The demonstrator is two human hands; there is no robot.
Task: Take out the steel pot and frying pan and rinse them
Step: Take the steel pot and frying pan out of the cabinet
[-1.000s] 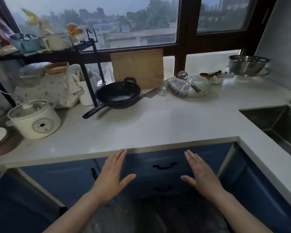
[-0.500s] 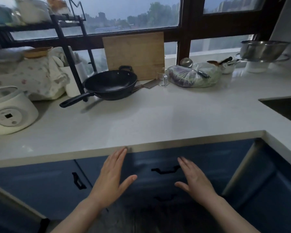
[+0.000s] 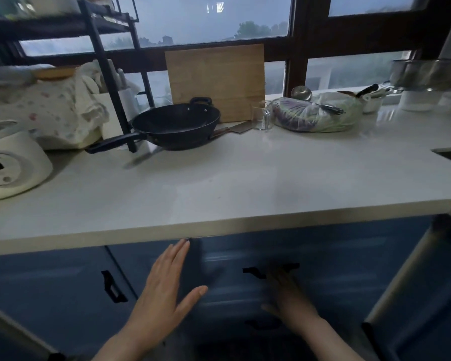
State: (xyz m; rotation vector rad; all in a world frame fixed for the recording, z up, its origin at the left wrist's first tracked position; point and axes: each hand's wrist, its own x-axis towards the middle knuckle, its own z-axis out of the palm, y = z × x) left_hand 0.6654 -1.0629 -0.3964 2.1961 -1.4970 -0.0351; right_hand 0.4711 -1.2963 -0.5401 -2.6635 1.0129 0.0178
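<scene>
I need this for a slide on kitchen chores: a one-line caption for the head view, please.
Both open hands, left and right, reach toward blue drawers below the countertop.

A home kitchen: a pale countertop (image 3: 245, 178) over blue cabinet doors (image 3: 336, 269), a wok (image 3: 176, 126) and cutting board (image 3: 215, 79) along its window edge, a rice cooker (image 3: 8, 168) at its left end.

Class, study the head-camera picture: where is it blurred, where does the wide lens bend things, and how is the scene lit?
Head view: the right hand is smeared and dim by the drawer handle; the left hand is sharper; the counter edge bows from wide-angle distortion; dull light from the window leaves the blue cabinets dark; the steel bowl at right is soft.
</scene>
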